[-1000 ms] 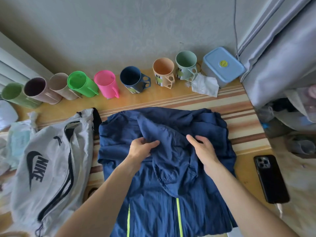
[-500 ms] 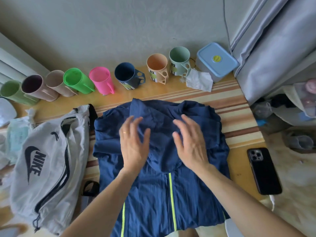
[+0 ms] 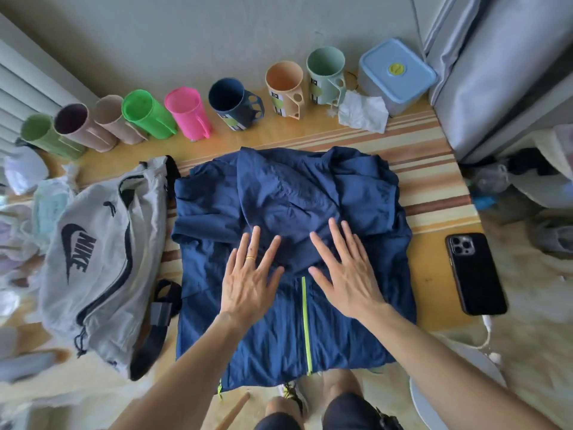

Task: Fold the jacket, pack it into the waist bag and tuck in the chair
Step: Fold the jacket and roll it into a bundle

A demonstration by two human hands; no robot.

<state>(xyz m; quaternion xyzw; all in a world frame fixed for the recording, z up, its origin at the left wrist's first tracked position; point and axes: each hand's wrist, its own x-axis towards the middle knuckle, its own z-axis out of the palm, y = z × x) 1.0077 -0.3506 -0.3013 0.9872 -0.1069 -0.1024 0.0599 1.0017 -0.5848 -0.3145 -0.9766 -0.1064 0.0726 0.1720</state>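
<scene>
Both hands, left hand [image 3: 251,283] and right hand [image 3: 347,274], are pressed flat with fingers spread on a navy jacket [image 3: 291,243]. Left of it a grey waist bag [image 3: 96,268] is laid; the jacket's hem is draped past the table [image 3: 434,169] edge.

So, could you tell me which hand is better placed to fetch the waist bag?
Left, I'd say. The left hand lies flat on the jacket nearest the waist bag; the right hand is toward the phone.
</scene>
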